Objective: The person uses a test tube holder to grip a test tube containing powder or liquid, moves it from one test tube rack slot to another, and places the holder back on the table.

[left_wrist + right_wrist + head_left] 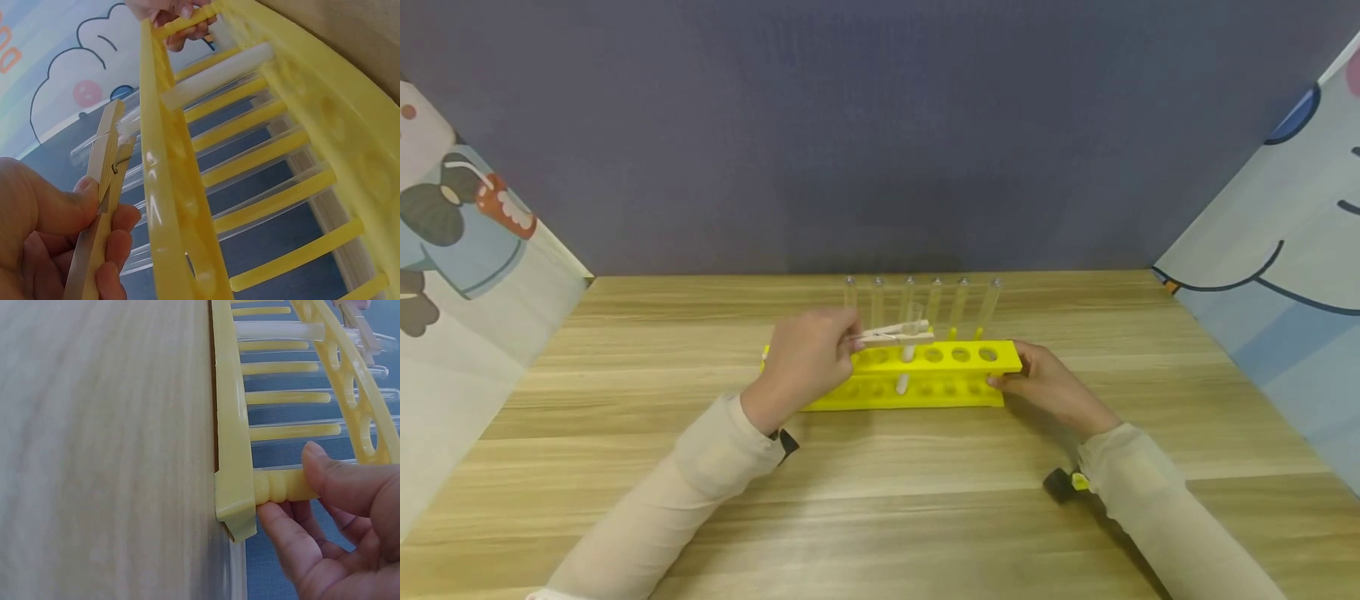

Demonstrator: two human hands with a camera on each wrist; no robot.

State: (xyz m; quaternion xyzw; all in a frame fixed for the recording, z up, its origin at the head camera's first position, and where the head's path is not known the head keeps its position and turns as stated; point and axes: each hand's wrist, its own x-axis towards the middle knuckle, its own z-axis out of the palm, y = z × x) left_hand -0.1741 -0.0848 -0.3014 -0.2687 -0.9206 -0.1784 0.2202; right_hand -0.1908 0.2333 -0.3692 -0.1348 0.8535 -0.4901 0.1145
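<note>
In the head view, a yellow rack [970, 367] stands on the table [880, 517]. One tube with white contents [908, 353] sits in its front row, the clear mouth above the top plate. The left hand [811, 348] holds a wooden clamp [895, 333] at that neck; the right hand [1054, 385] grips the rack's end. Behind, six clear tubes [962, 300] are upside down over yellow pegs [952, 332].

In the left wrist view, thumb and fingers pinch the clamp, whose jaws lie around the clear neck. The white column reaches down to the lower plate, so the tube looks fully seated; freeing the clamp is not yet done. Whether the contents are powder or liquid, I cannot tell.

In the right wrist view, thumb and fingers close around the end post [282, 486], seemingly steadying the rack. The pegs show inside the upturned tubes.
</note>
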